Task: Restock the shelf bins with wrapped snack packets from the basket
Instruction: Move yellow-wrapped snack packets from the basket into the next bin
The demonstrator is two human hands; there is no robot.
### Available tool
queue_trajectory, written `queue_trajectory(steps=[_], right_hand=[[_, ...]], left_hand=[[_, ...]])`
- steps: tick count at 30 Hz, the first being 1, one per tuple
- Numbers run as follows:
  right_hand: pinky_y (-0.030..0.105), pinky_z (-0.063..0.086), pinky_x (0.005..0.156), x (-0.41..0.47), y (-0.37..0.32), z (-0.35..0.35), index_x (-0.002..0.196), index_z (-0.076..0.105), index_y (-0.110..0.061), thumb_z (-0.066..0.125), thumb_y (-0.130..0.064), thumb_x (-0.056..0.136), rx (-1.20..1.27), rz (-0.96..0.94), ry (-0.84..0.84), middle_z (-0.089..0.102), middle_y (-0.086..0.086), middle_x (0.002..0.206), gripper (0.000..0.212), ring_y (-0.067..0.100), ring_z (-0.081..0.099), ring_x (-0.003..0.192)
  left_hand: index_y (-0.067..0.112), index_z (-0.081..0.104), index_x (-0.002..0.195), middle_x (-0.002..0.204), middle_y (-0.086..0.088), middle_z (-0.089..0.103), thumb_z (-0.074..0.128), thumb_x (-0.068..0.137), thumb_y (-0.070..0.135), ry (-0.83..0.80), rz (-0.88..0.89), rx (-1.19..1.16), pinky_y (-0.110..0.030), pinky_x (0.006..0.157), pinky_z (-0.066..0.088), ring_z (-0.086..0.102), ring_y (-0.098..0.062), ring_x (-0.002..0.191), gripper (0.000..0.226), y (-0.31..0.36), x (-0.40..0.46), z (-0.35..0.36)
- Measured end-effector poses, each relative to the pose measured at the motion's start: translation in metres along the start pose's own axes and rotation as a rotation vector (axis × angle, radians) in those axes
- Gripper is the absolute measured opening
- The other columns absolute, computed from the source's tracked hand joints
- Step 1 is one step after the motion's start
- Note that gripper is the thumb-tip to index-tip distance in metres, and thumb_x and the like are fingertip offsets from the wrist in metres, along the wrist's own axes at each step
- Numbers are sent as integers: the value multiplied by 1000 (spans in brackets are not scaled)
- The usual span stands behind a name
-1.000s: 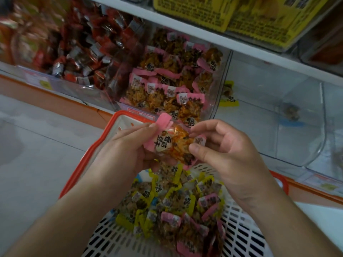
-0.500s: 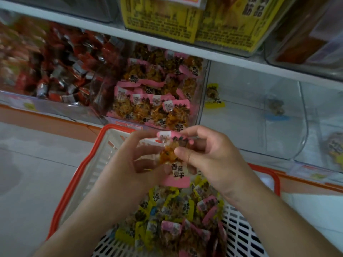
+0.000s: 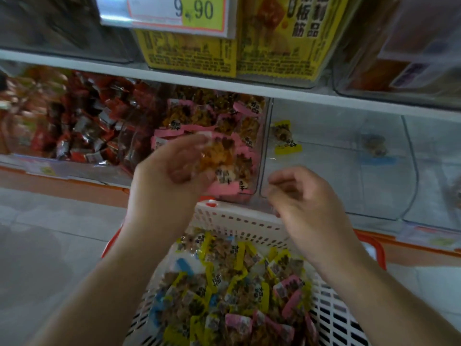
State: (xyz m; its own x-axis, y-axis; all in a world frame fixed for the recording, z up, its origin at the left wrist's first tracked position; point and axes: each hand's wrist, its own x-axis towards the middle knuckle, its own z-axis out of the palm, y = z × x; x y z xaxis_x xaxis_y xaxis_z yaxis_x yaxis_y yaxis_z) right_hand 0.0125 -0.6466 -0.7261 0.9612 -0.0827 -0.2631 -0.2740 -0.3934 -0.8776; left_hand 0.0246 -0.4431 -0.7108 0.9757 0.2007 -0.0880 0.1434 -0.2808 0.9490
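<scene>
My left hand grips pink-edged snack packets, raised in front of the clear bin of pink packets. The hand and packets are motion-blurred. My right hand hovers apart from them to the right, above the basket's far rim, with its fingers loosely curled and nothing in them. Below both hands, the white basket with a red rim holds several yellow, pink and blue wrapped packets.
A bin of red packets stands to the left. Right of the pink bin, a clear bin holds one yellow packet, and the one after it holds a blue packet. Yellow boxes and a price tag sit on the shelf above.
My right hand has let go of the pink packets and drawn right. My left hand has carried them up toward the pink bin. The view has tilted upward.
</scene>
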Motion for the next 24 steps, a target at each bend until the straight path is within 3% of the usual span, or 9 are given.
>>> queue_trajectory(steps=[4,6,9,11,14,24], right_hand=[[7,47,64,4,7,-8,104,67,-34,70,-26,101,-31,18,21,71,-14,93,9,-8,65,84],[6,47,63,3,9,-8,103,66,-34,70,-24,100,-26,23,11,70,-15,92,10,-9,64,85],[5,48,66,4,9,-6,103,64,-35,70,-23,101,-43,18,-19,68,-15,93,13,-12,62,88],[4,47,67,4,8,-5,102,63,-34,70,-22,100,-60,12,-31,67,-15,93,14,-13,60,90],[3,47,69,4,7,-4,101,62,-35,69,-22,100,-82,9,-47,66,-15,93,14,-14,59,91],[2,46,69,2,8,-1,103,63,-34,68,-22,101,-122,15,-38,66,-15,95,12,-14,59,91]], left_hand=[[35,69,126,105,18,76,81,85,17,60,134,186,-22,85,59,70,5,98,46,3,74,14],[33,67,127,110,14,74,82,81,28,63,191,310,-33,89,60,70,-4,103,49,-3,104,22],[30,64,131,121,5,71,77,85,32,17,251,528,-38,93,56,66,-19,114,48,-15,134,33],[34,59,136,132,0,66,73,89,28,-30,336,712,-51,108,45,55,-30,128,50,-23,145,39],[37,53,143,145,-9,51,68,91,29,-21,338,1001,-62,114,30,36,-43,137,55,-31,146,46],[36,47,151,148,-11,39,65,93,28,-25,363,983,-58,112,31,33,-42,135,61,-22,130,45]])
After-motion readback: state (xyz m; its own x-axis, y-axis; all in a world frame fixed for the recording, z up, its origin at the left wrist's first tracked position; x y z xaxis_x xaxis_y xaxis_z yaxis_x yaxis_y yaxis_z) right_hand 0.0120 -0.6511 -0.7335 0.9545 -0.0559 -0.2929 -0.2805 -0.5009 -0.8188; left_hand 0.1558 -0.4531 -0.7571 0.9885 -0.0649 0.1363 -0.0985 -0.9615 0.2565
